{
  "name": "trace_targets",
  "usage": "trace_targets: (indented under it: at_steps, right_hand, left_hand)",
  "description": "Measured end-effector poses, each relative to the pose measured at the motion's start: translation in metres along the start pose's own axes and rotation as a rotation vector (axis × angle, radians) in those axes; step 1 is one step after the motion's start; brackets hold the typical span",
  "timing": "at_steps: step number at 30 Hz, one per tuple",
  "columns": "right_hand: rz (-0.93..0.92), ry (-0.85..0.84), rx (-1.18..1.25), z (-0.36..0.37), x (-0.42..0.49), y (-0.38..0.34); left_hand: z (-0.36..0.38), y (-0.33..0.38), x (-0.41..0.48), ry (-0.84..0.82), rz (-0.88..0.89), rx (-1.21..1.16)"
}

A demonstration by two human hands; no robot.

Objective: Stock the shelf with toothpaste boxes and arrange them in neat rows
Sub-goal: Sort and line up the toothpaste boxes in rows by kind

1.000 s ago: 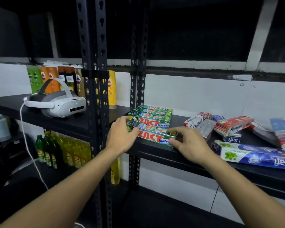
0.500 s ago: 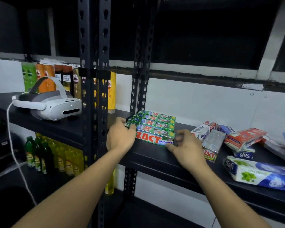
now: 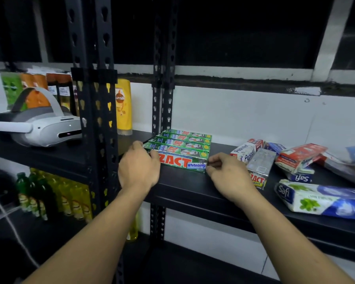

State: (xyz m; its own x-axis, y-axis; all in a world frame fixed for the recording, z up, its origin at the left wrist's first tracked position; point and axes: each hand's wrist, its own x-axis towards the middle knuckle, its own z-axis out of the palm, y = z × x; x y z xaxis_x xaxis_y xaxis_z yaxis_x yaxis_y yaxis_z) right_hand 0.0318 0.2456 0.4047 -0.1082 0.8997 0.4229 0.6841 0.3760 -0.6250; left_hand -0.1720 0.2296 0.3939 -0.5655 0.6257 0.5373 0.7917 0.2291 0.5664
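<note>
The front ZACT box (image 3: 180, 161) is shown flat on the shelf (image 3: 182, 187), nearest in a row of green boxes (image 3: 186, 140), its long axis running left to right. Its left end is gripped and hidden by the curled left hand (image 3: 138, 171); its right end is pinched by the right hand (image 3: 228, 177). Both hands are equally near. Unsorted boxes (image 3: 299, 155) are heaped to the right. Whether the front ZACT box touches the one behind cannot be made out.

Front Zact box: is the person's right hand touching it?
Touching. The head view shows the right hand with its fingertips curled against the right end of the front Zact box, no gap between them.
</note>
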Motion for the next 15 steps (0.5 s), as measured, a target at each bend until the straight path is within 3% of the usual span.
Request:
trace_targets:
  at_steps: [15]
  right_hand:
    - [0.015,-0.031,0.030,-0.0024,0.0012,0.0016]
  left_hand:
    - [0.0023,-0.0022,0.0010,-0.009,0.042,0.014]
